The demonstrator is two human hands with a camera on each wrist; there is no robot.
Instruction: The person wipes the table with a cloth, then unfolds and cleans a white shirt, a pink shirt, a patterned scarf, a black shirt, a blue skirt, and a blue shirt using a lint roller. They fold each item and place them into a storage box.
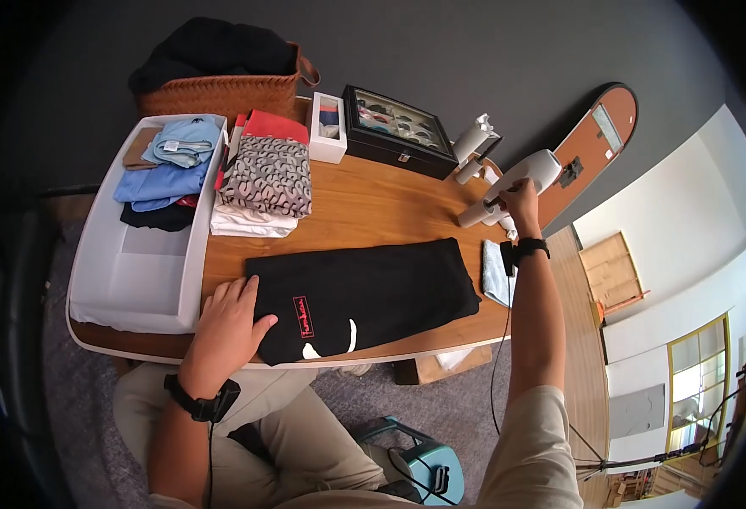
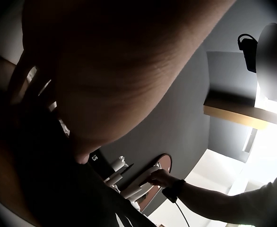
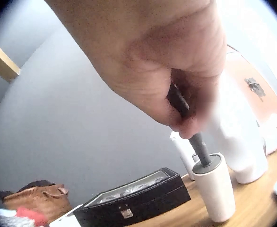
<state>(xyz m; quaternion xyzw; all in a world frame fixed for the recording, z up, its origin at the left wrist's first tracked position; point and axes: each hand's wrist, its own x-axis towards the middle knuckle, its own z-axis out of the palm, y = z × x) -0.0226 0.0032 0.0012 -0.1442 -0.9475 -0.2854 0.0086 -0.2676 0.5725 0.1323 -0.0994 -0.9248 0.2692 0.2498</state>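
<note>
A folded black garment [image 1: 364,284] with red lettering and white marks lies at the table's front. My left hand [image 1: 229,318] rests at its left end, fingers extended, thumb on the cloth; the left wrist view shows this hand [image 2: 105,85] close up over the dark cloth [image 2: 58,175]. Beyond the garment's right end, my right hand [image 1: 521,204] holds the dark handle of a white roller [image 1: 476,213]. In the right wrist view the fingers of that hand [image 3: 176,80] pinch the handle [image 3: 200,149], with the roller [image 3: 216,194] upright below it.
At left stand a white bin [image 1: 135,293] with clothes and a stack of folded fabrics [image 1: 267,174]. A woven basket [image 1: 220,93], white box [image 1: 329,140] and black glass-topped case [image 1: 402,127] line the back. Right are a large white object [image 1: 538,172] and a pale cloth [image 1: 496,276].
</note>
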